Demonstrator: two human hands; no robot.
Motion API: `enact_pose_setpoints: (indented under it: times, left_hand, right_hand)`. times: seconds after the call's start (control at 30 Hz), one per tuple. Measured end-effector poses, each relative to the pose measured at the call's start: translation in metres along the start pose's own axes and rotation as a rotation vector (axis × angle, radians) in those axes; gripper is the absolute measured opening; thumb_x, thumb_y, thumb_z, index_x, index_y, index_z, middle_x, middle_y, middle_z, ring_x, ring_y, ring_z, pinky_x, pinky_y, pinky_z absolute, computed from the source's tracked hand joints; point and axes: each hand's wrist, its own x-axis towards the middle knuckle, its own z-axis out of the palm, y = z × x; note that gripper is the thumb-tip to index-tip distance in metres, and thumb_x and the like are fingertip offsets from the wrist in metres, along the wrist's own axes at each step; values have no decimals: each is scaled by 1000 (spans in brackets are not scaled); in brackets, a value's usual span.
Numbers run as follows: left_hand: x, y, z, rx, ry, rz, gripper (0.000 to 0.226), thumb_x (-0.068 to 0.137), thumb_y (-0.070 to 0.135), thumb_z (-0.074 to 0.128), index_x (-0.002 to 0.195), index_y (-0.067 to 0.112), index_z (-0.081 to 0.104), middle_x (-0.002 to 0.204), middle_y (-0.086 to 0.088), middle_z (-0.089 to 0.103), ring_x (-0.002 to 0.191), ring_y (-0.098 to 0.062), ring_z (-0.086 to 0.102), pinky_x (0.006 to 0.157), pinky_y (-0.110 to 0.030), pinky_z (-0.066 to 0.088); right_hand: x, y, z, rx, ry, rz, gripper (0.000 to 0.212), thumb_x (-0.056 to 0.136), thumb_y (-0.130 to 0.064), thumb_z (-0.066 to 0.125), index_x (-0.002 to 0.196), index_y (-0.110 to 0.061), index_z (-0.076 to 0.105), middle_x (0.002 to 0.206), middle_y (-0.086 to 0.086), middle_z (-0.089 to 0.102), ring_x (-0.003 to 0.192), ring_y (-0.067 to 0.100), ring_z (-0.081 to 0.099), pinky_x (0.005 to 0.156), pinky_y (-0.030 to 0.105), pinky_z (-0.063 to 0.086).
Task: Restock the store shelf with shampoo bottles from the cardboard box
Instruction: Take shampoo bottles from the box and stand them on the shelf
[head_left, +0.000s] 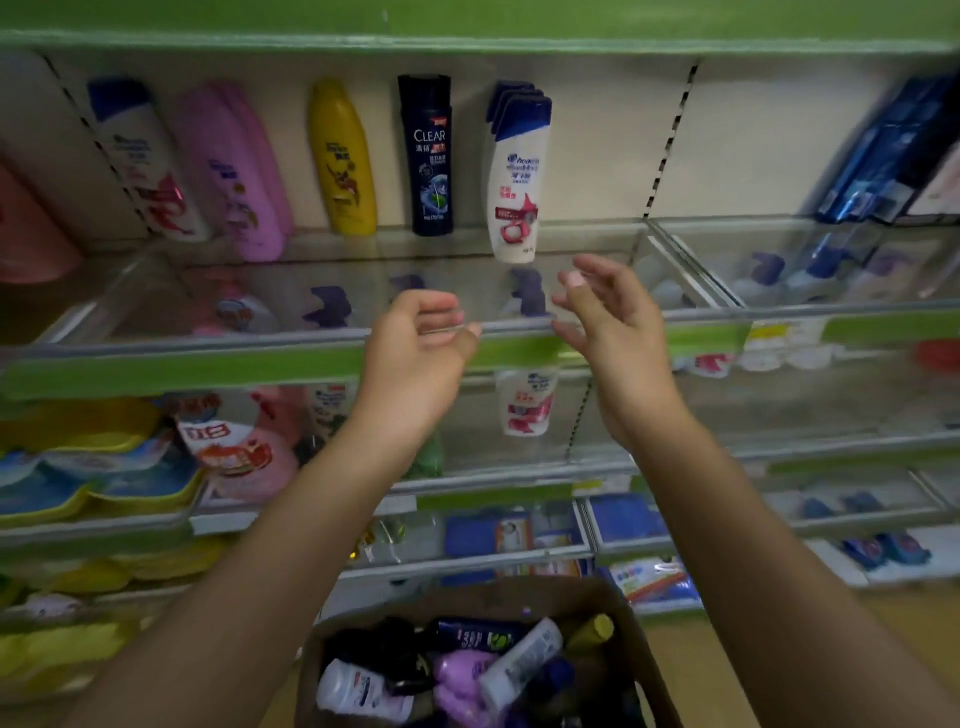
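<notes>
On the upper shelf (618, 244) stand shampoo bottles: white ones with blue caps (517, 171), a dark bottle (430, 156), a yellow one (343, 156), pink ones (239, 171) and a white one (145, 161). My left hand (421, 353) and my right hand (608, 317) are raised in front of the shelf's clear front rail, just below the white bottles, both holding nothing with fingers apart. The cardboard box (631, 613) sits low in the middle, holding several bottles, among them a white one (519, 665) and a purple one (462, 675).
The right part of the upper shelf holds blue boxes (883, 150) at the far right. Lower shelves carry refill pouches (234, 447), a white bottle (527, 402) and blue packets (483, 535). A clear rail (208, 338) edges the shelf front.
</notes>
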Motion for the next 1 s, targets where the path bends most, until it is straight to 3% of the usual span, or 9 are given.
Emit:
enact_pose_setpoints:
  times: [0.17,0.3,0.43,0.57,0.73,0.83,0.9,1.0]
  left_hand:
    - [-71,-28,-28,8,-104,-68,19,87,7,64,105,15,60,107,-4,66,99,-15,64,94,-36,51]
    - [-116,-67,-41,49,-187,-155,16,88,9,64,101,17,60,103,-2,67,96,-16,64,84,-31,53]
    - [-153,-111,-48,97,-212,-261,13,88,11,64,99,17,61,98,-1,67,93,-14,63,79,-24,49]
    - [-185,-156,-48,139,-227,-385,13,88,9,63,100,15,62,95,1,67,92,-12,62,81,-27,49]
    - [-216,-212,-40,200,-196,-534,15,90,11,61,93,25,61,95,3,66,92,-9,61,83,-26,49]
    - [-231,-241,-28,214,-129,-643,13,89,8,60,91,20,63,88,3,65,85,-10,60,71,-18,46]
    - [-239,-259,-20,230,-109,-705,10,89,8,59,93,17,64,88,0,64,87,-15,60,74,-23,47]
    - [-255,-286,-8,231,-110,-821,11,91,11,58,92,21,63,97,-7,64,98,-23,59,92,-38,49]
  right_hand:
    - [-89,5,-3,58,18,137,18,97,-17,55,115,-20,58,104,2,66,90,11,66,80,30,56]
    - [-150,25,-7,31,19,246,14,97,-13,55,107,-22,59,105,7,66,88,14,67,81,32,56]
    - [-196,59,-21,-13,21,384,17,96,-11,56,111,-17,60,103,9,66,87,18,68,80,34,57]
    - [-224,98,-39,-57,21,512,20,96,-13,58,115,-15,61,108,8,68,84,13,70,69,20,56]
    - [-247,150,-63,-95,9,689,14,95,-11,57,105,-21,61,107,5,68,94,17,67,74,23,57]
    - [-259,180,-78,-120,16,819,19,96,-10,56,114,-10,61,107,8,67,91,15,67,67,17,57]
    - [-265,198,-87,-122,29,896,19,96,-8,54,114,-7,60,104,10,66,84,14,65,64,17,55]
    - [-274,229,-99,-187,24,995,19,96,-7,53,113,-8,61,109,10,66,97,20,65,66,19,53]
